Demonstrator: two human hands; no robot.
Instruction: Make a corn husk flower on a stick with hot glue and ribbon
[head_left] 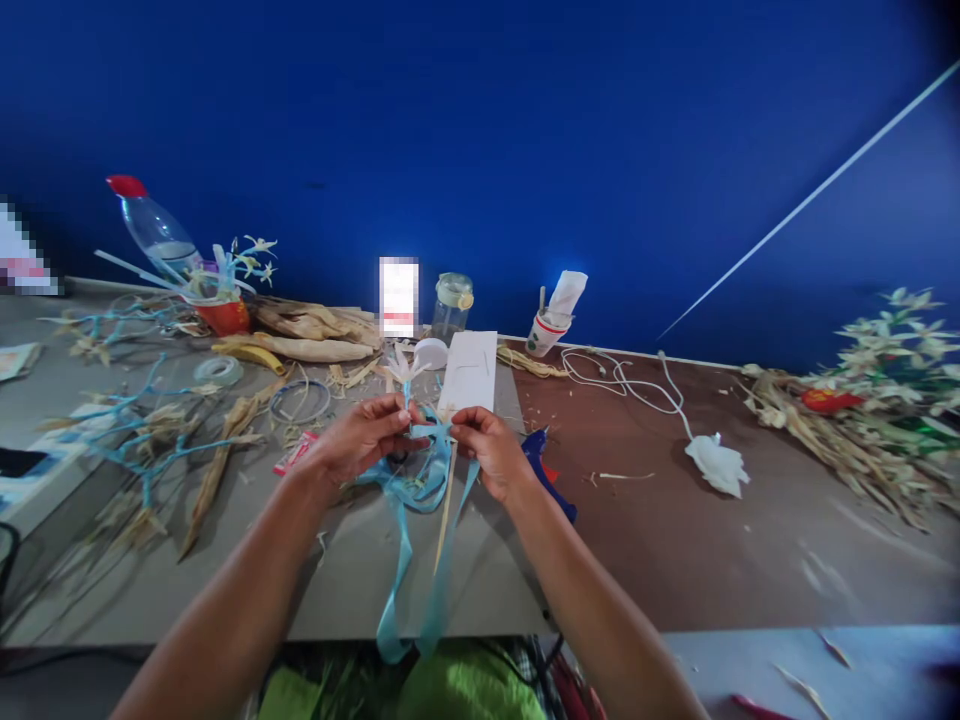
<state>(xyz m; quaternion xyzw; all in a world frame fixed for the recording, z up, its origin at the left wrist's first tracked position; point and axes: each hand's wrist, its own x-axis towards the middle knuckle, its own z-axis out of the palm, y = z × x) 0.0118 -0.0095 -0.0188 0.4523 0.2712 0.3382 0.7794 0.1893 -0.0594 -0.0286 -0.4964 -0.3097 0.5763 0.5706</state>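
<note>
My left hand [375, 430] pinches the stem of a pale craft flower [407, 368], its petals pointing up. Between my two hands runs a light blue ribbon [431, 430], and my right hand [484, 445] pinches it beside the stem. Loops of the ribbon lie below, and its long ends hang past the table's front edge. Under the right fingers a thin wooden stick [444, 515] slants down. Close by to the right, a blue glue gun [546, 470] is partly hidden by my right forearm.
Blue-wrapped branches [150, 450], a tape roll [217, 371] and dried husks [322, 325] cover the left side. At the back stand a bottle [157, 225], a jar [452, 305] and a paper cup [550, 330]. A white cable [626, 385] and dried plants [892, 400] lie on the right.
</note>
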